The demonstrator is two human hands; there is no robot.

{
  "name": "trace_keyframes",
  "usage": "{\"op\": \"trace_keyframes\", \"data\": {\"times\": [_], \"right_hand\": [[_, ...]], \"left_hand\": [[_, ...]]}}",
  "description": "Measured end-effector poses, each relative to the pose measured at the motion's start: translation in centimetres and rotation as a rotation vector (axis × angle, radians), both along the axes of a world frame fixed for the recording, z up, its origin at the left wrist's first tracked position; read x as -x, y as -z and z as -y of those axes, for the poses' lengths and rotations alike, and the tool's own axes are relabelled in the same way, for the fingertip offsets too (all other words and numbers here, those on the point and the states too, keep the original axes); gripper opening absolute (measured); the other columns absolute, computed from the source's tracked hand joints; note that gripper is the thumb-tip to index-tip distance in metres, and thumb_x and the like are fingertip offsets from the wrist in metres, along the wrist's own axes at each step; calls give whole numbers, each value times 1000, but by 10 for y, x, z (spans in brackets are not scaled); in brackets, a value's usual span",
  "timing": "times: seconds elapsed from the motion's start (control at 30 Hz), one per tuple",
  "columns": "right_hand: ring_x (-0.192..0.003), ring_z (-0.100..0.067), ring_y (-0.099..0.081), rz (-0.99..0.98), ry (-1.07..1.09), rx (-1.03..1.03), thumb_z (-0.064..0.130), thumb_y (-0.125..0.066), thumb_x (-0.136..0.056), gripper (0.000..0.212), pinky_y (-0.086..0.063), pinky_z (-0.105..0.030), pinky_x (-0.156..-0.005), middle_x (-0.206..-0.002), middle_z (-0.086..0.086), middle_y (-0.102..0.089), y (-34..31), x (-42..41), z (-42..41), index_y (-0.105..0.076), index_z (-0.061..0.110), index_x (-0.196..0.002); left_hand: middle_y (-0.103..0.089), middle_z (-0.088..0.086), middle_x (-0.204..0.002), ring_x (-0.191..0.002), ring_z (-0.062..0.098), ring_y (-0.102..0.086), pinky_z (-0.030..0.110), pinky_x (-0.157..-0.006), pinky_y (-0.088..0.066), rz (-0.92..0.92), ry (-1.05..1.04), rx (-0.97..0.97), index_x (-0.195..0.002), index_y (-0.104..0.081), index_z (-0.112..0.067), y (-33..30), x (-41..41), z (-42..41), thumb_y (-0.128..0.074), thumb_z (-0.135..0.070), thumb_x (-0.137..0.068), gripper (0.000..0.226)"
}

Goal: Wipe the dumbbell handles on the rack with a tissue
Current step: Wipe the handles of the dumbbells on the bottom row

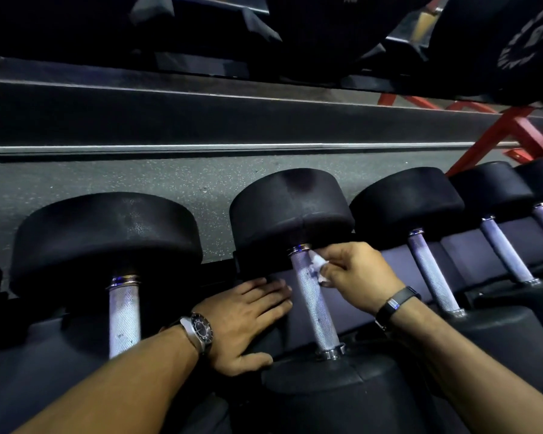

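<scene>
Right hand (355, 270) fingers (328, 252) around tissue (318, 265)

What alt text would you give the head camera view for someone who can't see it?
A person's right hand presses a crumpled white tissue against the top of a knurled silver dumbbell handle, while the left hand rests flat beside it. Black round-headed dumbbells sit in a row on a dark rack.
</scene>
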State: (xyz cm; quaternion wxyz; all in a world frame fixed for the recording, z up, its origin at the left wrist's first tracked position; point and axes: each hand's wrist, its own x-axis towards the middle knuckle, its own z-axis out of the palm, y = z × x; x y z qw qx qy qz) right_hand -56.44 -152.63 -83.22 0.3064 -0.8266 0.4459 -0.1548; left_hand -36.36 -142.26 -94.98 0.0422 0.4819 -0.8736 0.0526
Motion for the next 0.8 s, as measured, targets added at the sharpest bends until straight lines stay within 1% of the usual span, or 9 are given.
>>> {"op": "trace_keyframes", "data": {"times": [0.07,0.17,0.27,0.37,0.47,0.57,0.6,0.7,0.8], "right_hand": [[-69,-2,-68,35,-2,4,28,-67,-89,22,-59,-37,-76,-64,12,-69,-1,1,2,-69,31,-67],[-70,-12,-70,-109,-66,-64,35,-59,-75,14,-59,-43,-76,-64,5,-70,-3,3,-1,-70,33,-68],[-71,-14,-71,-43,-39,-53,28,-67,-87,13,-59,-38,-75,-66,3,-71,-1,6,2,-72,21,-77],[-65,-5,-66,-196,-80,-1,11,-60,-85,19,-55,-29,-70,-64,5,-69,4,11,-1,-67,19,-71],[-70,-4,-68,-81,-65,-82,11,-62,-89,16,-59,-32,-75,-71,5,-73,4,12,-2,-73,20,-82],[-61,7,-62,-165,-93,-59,14,-60,-90,20,-53,-17,-68,-68,6,-71,7,13,-2,-70,21,-74],[-62,8,-62,-182,-98,-54,16,-61,-89,19,-53,-17,-68,-69,8,-72,6,14,-3,-70,23,-74],[-77,-3,-70,-105,-111,-75,20,-60,-86,15,-57,-31,-78,-75,9,-74,4,14,-3,-73,28,-87],[-70,-4,-67,-265,-132,-5,16,-59,-86,14,-51,-23,-69,-69,8,-72,2,14,-3,-71,20,-78]], "left_hand": [[-26,15,-162,-151,29,-19,43,-124,-14,-6,-4,6,-153,-31,-9,1,0,0,-45,-68,-87,90],[-31,15,-159,-150,29,-24,43,-123,-15,4,4,24,-152,-33,-9,0,0,0,-45,-68,-86,90],[-31,15,-159,-150,29,-25,44,-123,-16,5,3,23,-152,-34,-9,-1,0,0,-45,-68,-86,90],[-33,16,-158,-149,30,-25,47,-121,-23,3,0,5,-152,-34,-8,-1,1,-1,-45,-68,-85,90],[-33,15,-159,-149,30,-25,47,-121,-24,9,-1,7,-151,-35,-9,-1,0,0,-45,-68,-85,90],[-34,16,-158,-149,30,-27,47,-120,-25,5,6,14,-151,-35,-8,-1,1,0,-46,-68,-85,90],[-35,16,-158,-149,30,-27,47,-120,-26,8,4,12,-151,-35,-8,-2,1,0,-46,-68,-85,90],[-31,16,-159,-149,30,-25,47,-121,-24,13,0,13,-152,-35,-8,-1,0,0,-46,-68,-85,90],[-30,16,-160,-150,30,-24,48,-120,-24,11,1,5,-152,-34,-8,1,0,0,-46,-68,-85,91]]}}
